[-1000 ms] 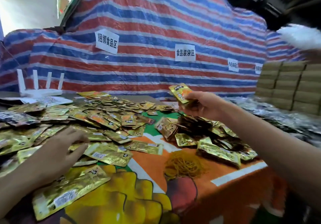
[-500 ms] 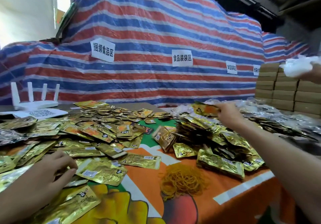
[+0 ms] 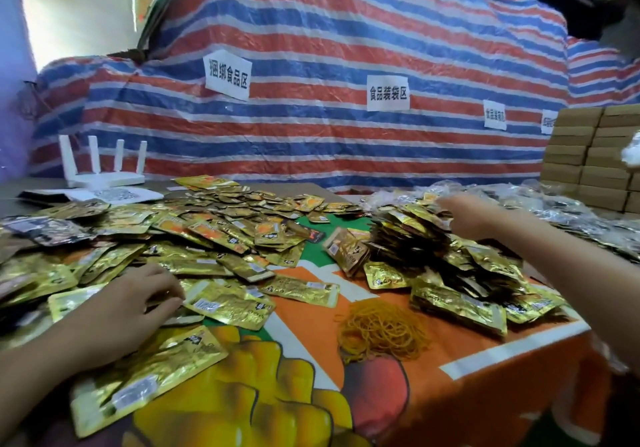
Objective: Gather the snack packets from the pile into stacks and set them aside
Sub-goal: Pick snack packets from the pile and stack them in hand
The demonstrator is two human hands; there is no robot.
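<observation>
Head view, nearest first: left hand down on the loose pile of snack packets, fingers bent onto the edge of one packet, probably to drag it in; pinching or only touching, cannot tell. Just right, on the fruit-print cloth, a heap of rubber bands, likely there for binding stacks. Farther right, right hand, blurred, reaching flat and seemingly empty over the gathered heap, apart from the pile. Beyond: white router, cardboard boxes, striped tarp with paper signs.
</observation>
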